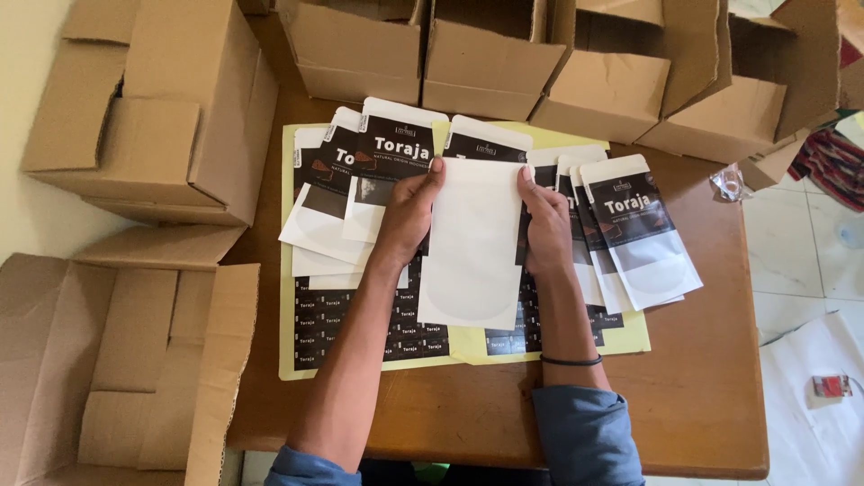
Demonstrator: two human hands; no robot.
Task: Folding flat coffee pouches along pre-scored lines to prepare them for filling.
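Note:
A plain white pouch (472,241) lies flat at the middle of the wooden table (702,396), held at its two upper edges. My left hand (409,211) grips its left edge and my right hand (546,220) grips its right edge. Under it rests a yellow sheet (630,337) with rows of small dark labels (322,317). White pouches with dark labels are fanned to the left (387,157) and to the right (634,220) of the held pouch, with another one (490,139) just behind it.
Open cardboard boxes line the table's far edge (490,58) and left side (166,117), with a flattened one at lower left (108,360). A crumpled clear wrapper (729,183) sits near the right edge. The tiled floor at right carries a small red object (830,385).

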